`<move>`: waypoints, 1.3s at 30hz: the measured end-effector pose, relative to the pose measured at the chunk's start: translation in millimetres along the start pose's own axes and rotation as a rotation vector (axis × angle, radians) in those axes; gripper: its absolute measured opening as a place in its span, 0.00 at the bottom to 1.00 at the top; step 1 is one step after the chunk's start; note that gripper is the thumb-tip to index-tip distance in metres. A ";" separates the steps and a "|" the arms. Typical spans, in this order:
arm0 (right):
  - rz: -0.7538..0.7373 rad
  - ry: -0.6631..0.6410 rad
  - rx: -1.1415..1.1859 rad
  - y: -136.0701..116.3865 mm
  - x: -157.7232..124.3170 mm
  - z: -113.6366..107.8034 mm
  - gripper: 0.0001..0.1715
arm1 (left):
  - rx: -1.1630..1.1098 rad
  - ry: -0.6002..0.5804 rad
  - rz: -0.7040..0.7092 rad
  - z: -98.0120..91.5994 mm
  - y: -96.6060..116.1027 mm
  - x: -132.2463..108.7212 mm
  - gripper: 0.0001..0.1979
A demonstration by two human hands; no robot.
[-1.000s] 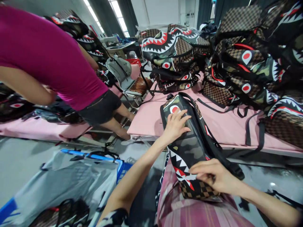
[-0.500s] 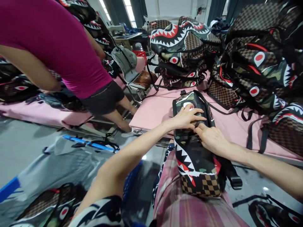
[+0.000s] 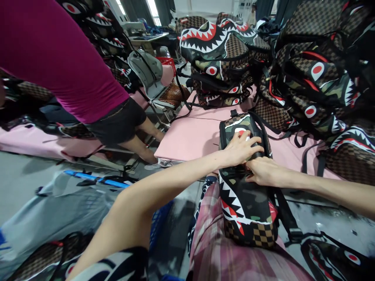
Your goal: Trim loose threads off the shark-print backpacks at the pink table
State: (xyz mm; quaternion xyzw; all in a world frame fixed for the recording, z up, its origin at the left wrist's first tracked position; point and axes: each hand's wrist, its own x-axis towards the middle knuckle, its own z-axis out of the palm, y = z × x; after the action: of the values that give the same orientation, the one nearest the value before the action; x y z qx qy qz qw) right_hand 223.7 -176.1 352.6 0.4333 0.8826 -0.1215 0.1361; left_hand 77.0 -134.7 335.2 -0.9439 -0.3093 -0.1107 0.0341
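Magenta cloth of a co-worker's top [image 3: 55, 54] fills the left, near a pink table [image 3: 190, 136]. The left hand [image 3: 240, 148] lies spread flat on the shark-print backpack [image 3: 249, 195], propped from lap to table edge; the right hand [image 3: 263, 171] presses beside it, fingers curled, pinching nothing visible. Handling looks midway. Piled backpacks [image 3: 307, 78] crowd the table's right.

- Grey glossy floor [image 3: 26, 183] reflecting light.
- Pink-topped tables [image 3: 190, 136] piled with shark-print backpacks [image 3: 222, 58].
- Bright windows [image 3: 152, 7] between dark curtains [image 3: 164, 8] at the far wall.
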 end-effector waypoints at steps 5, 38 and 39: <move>-0.059 0.065 0.283 1.7 -6.7 7.9 0.04 | -0.024 0.081 -0.095 21.6 12.0 1.2 0.22; -0.498 0.748 -0.070 26.8 -124.5 93.9 0.11 | -0.243 0.746 -0.189 72.4 140.9 -79.7 0.12; -0.486 0.725 -0.054 26.3 -127.2 94.1 0.12 | -0.245 0.743 -0.184 71.5 142.1 -79.8 0.12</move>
State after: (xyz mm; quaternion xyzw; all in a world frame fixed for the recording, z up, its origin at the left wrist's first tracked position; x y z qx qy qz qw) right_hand 332.2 -284.8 306.3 0.2241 0.9525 0.0330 -0.2036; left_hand 111.8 -285.8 247.9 -0.8052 -0.3436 -0.4830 0.0205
